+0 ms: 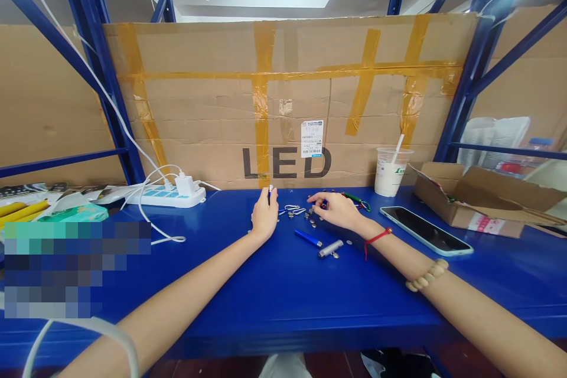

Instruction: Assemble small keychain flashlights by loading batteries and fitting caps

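Observation:
My left hand [264,214] rests on the blue shelf top [274,295] with its fingers closed around a small blue and silver tube [270,191] held upright. My right hand [334,208] lies palm down to its right, fingertips pinching among several small round silver parts [312,220]; what it holds is too small to make out. A blue tube [309,238] and a silver tube [330,248] lie just in front of the right hand. Metal clips [292,209] lie between the two hands.
A phone [425,230] lies face up at the right, beside an open cardboard box [482,198]. A plastic cup with a straw [390,171] stands behind. A white power strip [172,194] with cables sits at the left. A taped cardboard sheet marked LED [287,100] forms the back wall.

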`<action>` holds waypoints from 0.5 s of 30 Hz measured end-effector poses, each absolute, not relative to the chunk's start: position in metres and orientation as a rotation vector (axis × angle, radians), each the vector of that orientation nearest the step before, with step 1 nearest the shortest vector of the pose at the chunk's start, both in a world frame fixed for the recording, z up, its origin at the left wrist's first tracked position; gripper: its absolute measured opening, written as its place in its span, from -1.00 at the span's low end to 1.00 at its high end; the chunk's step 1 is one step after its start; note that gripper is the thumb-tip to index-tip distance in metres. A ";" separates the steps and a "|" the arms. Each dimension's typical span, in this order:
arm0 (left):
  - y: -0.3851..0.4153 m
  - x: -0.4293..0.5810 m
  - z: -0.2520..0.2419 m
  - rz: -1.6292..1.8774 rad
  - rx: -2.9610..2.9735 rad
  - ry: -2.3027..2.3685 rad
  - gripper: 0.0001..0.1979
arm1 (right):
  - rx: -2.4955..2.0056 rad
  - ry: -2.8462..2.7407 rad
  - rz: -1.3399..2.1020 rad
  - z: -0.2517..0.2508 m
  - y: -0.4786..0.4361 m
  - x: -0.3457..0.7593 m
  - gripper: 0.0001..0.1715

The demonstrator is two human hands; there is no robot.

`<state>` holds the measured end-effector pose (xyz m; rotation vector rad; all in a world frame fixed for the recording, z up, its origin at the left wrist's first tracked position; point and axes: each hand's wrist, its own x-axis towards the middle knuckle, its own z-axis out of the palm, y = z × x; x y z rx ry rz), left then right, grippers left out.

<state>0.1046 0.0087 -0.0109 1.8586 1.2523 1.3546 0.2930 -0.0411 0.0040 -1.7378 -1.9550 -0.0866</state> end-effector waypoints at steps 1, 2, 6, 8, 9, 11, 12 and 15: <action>0.010 0.104 -0.011 1.362 1.852 1.269 -0.73 | -1.740 -1.955 -0.073 0.004 -0.041 0.293 -0.64; 0.011 0.104 -0.012 1.371 1.843 1.271 -0.74 | -1.743 -1.954 -0.058 0.004 -0.042 0.292 -0.62; 0.016 0.105 -0.015 1.378 1.805 1.196 -0.74 | -1.759 -1.945 0.005 0.004 -0.043 0.290 -0.55; 0.016 0.106 -0.015 1.357 1.806 1.123 -0.74 | -1.753 -1.941 0.029 0.005 -0.044 0.290 -0.54; 0.016 0.106 -0.015 1.341 1.820 1.079 -0.73 | -1.750 -1.941 0.038 0.005 -0.044 0.290 -0.54; 0.015 0.107 -0.015 1.300 1.882 0.989 -0.73 | -1.758 -1.947 0.049 0.005 -0.044 0.290 -0.53; 0.014 0.107 -0.014 1.273 1.929 0.951 -0.73 | -1.768 -1.951 0.052 0.005 -0.044 0.290 -0.52; 0.012 0.108 -0.013 1.186 2.073 0.907 -0.70 | -1.799 -1.961 0.058 0.007 -0.045 0.289 -0.50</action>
